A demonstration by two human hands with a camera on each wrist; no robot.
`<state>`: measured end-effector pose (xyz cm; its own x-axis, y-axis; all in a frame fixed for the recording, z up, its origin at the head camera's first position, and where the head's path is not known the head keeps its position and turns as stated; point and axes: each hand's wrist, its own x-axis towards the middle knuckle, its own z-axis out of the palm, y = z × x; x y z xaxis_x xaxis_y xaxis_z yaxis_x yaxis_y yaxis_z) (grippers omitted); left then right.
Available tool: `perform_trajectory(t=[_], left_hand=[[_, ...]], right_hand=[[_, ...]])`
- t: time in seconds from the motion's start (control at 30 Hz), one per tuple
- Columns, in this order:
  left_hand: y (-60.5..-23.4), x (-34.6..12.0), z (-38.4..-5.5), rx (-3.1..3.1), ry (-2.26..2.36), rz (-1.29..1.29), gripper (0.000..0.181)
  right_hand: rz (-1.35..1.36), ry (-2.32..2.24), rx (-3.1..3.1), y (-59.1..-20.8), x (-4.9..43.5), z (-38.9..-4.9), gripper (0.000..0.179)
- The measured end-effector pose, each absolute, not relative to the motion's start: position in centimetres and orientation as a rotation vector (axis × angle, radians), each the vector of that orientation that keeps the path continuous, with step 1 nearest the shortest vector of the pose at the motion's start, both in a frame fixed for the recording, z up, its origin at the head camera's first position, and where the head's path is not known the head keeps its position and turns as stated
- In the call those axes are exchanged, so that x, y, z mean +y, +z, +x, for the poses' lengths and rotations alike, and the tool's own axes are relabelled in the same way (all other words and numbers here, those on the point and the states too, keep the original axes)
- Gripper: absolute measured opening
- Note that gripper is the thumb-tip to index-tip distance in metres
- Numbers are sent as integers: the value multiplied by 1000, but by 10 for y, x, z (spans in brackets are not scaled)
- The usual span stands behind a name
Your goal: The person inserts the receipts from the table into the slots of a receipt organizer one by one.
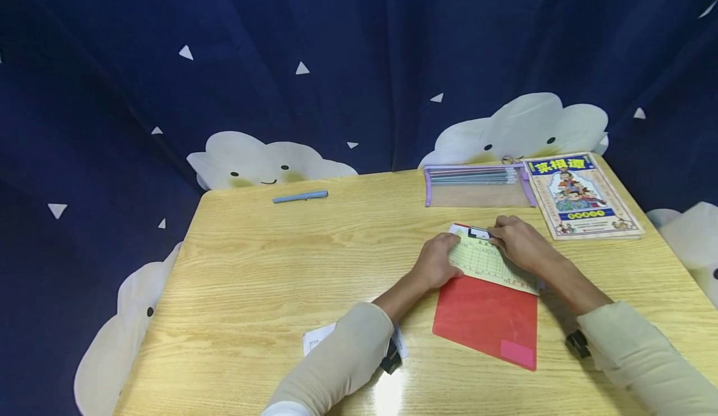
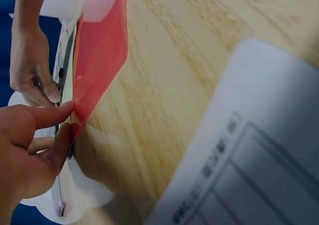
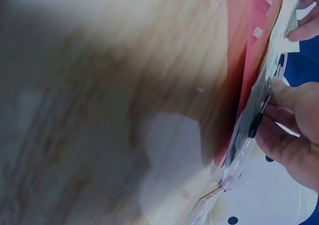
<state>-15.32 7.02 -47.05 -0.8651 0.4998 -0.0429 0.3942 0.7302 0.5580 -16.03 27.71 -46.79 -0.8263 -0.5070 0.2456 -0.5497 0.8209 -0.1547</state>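
A red see-through plastic folder (image 1: 485,316) slants on the right part of the table, its near end low. Over its upper part lies a pale green printed form (image 1: 482,260). My left hand (image 1: 434,260) pinches the left edge of the form and folder between thumb and fingers. At the top edge is a metal clip with black ends (image 3: 256,124). My right hand (image 1: 521,241) pinches this clip, its thumb on the metal in the right wrist view. Whether the clip grips the paper cannot be made out.
A mesh pencil case (image 1: 477,194) with several pencils and a comic-style book (image 1: 580,198) lie at the back right. A blue pen (image 1: 300,197) lies at the back left. Under my left forearm is a white printed card (image 2: 264,150). A dark blue curtain (image 1: 359,60) hangs behind the table.
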Motion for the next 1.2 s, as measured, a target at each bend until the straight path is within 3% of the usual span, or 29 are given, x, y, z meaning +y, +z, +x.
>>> perform_trajectory(t=[0.83, 1.2], left_hand=[[-471, 74, -159, 2715, 878, 653, 68], [-454, 30, -155, 2517, 1182, 448, 75]], right_hand=[[811, 351, -2799, -469, 276, -161, 9], [758, 365, -2888, -462, 275, -163, 22]])
